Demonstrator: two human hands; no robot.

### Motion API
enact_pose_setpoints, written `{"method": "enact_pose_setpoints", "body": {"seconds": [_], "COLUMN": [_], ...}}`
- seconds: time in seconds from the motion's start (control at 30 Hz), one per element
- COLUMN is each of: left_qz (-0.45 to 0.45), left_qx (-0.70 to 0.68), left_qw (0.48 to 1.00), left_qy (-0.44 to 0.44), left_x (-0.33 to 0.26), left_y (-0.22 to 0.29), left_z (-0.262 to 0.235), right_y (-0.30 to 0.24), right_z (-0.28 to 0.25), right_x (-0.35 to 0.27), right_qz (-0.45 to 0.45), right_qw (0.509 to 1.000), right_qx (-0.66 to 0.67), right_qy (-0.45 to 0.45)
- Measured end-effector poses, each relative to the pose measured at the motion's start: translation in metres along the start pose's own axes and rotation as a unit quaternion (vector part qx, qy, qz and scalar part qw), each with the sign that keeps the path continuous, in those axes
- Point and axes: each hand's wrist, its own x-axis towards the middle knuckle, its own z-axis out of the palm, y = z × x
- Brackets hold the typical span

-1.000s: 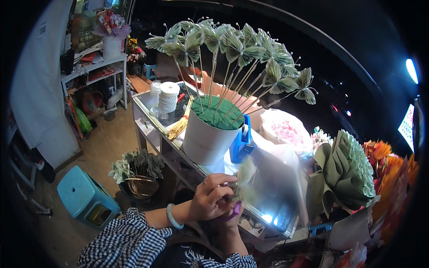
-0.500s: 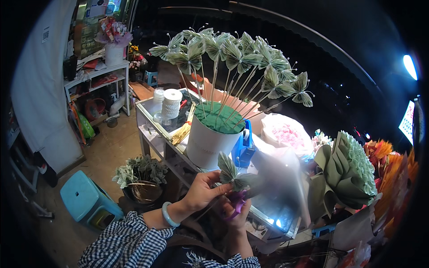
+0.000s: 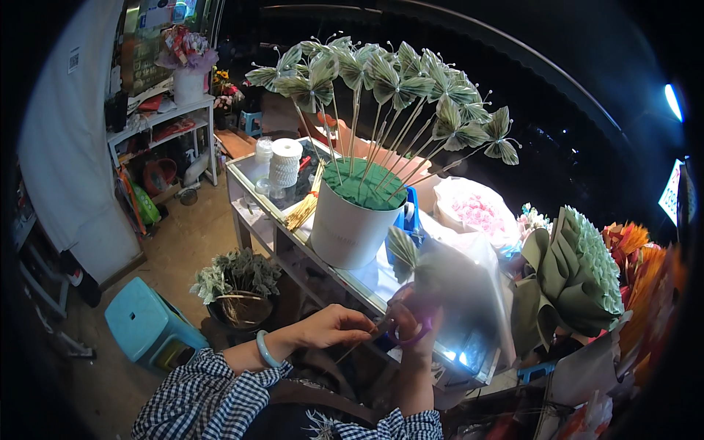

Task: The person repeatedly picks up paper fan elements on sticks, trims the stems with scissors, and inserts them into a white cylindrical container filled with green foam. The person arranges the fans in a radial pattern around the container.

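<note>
My right hand (image 3: 419,315) is closed around scissors with purple handles (image 3: 412,339); motion blurs its fingers. Just above that hand stands a folded green paper butterfly (image 3: 403,253), its right side smeared. My left hand (image 3: 334,326), with a pale bangle at the wrist, is pinched close beside the right; what lies between its fingertips is too small to make out. A thin stick shows faintly below the fingers. Beyond my hands, a white bucket (image 3: 350,238) with green foam (image 3: 367,183) holds several matching butterflies (image 3: 396,84) on thin sticks.
The bucket stands on a glass-topped table (image 3: 293,233) with white spools (image 3: 284,163), a bundle of sticks (image 3: 304,209) and a blue tape dispenser (image 3: 412,205). Wrapped bouquets (image 3: 543,282) crowd the right. A blue stool (image 3: 150,319) and potted foliage (image 3: 238,282) stand on the left floor.
The left fingers have let go of the paper butterfly and dropped lower. The butterfly and my right hand with the scissors have moved up and right. The view has shifted slightly.
</note>
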Motion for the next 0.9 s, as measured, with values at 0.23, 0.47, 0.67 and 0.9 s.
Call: {"method": "enact_pose_setpoints", "body": {"seconds": [0.23,0.47,0.67,0.9], "left_qz": [0.05,0.029,0.086,0.109], "left_qx": [-0.041,-0.088,-0.078,0.0], "left_qw": [0.996,0.996,0.992,0.983], "left_qy": [-0.056,-0.003,0.044,0.146], "left_x": [0.001,0.003,0.013,0.014], "left_y": [-0.003,0.001,0.009,0.011], "left_z": [0.001,0.006,0.005,0.008], "right_y": [0.003,-0.003,0.004,0.003], "right_z": [-0.006,0.01,0.014,0.017], "right_x": [0.014,0.012,0.008,0.006], "right_qz": [0.092,0.047,-0.008,-0.002], "right_qw": [0.992,0.991,0.996,0.998], "right_qx": [0.083,0.118,0.075,0.014], "right_qy": [-0.03,0.042,0.037,0.057]}}
